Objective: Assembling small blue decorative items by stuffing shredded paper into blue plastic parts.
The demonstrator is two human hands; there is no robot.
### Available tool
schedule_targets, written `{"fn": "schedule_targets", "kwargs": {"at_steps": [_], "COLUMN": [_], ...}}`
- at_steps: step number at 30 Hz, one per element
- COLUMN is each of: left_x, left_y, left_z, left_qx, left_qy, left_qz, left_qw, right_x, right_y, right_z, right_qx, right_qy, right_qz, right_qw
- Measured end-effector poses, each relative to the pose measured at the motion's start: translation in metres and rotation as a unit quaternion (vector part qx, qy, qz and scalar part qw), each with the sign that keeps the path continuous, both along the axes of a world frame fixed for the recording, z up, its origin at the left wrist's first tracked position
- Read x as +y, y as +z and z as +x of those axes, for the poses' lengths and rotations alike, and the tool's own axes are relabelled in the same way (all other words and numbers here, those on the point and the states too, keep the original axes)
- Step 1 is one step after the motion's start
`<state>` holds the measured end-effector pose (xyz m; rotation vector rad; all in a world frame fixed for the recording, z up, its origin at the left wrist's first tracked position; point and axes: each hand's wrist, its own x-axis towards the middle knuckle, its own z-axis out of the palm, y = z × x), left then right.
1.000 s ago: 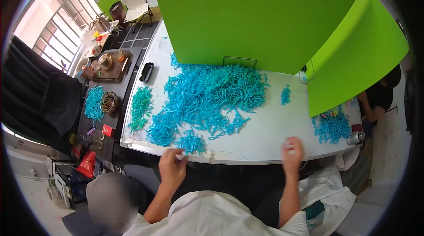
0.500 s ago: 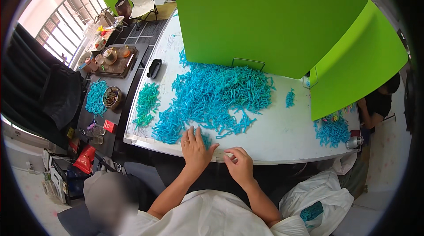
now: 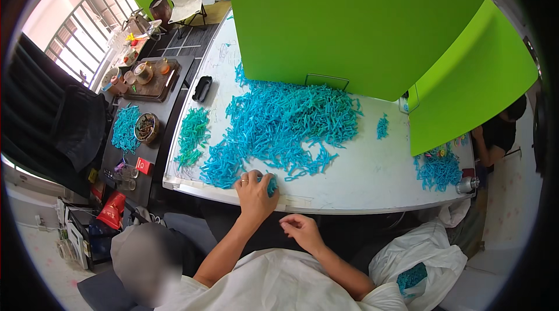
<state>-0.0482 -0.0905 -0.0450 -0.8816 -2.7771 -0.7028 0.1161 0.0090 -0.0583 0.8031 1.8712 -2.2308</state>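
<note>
A large heap of thin blue and green plastic pieces (image 3: 291, 119) covers the middle of the white table (image 3: 372, 177). At the near edge of the heap, my left hand (image 3: 256, 193), with a ring on one finger, curls its fingers over a small bunch of blue plastic pieces (image 3: 272, 186). The fingertips are partly hidden behind the hand. My right hand (image 3: 303, 233) hovers just in front of the table edge, thumb and fingers drawn together. Whether it pinches anything small cannot be made out.
Green panels (image 3: 349, 31) stand across the back and right. A green pile (image 3: 193, 136) and a black tray (image 3: 202, 88) lie left; a small blue cluster (image 3: 382, 126) and another pile (image 3: 438, 170) lie right. A white bag (image 3: 431, 253) sits beside me. Another person (image 3: 501, 130) is at far right.
My left hand has gone from spread fingers to curled over the blue pieces. My right hand has drawn back toward me and slightly left, off the table edge.
</note>
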Motion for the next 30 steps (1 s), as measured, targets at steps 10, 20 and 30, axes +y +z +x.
{"fn": "schedule_targets", "kwargs": {"at_steps": [10, 20, 30], "left_x": [-0.019, -0.036, -0.052], "left_y": [0.006, 0.007, -0.006], "left_z": [-0.013, -0.015, 0.01], "left_qx": [-0.051, -0.073, -0.076], "left_qy": [-0.207, -0.349, -0.381], "left_qz": [0.075, 0.139, 0.184], "left_qw": [0.974, 0.924, 0.903], "right_x": [-0.029, -0.053, -0.131], "right_y": [-0.071, -0.079, -0.092], "right_z": [-0.033, -0.064, -0.106], "right_qx": [-0.041, 0.119, 0.412], "right_qy": [-0.101, -0.146, -0.435], "right_qz": [-0.61, -0.729, -0.69], "right_qw": [0.785, 0.658, 0.407]}}
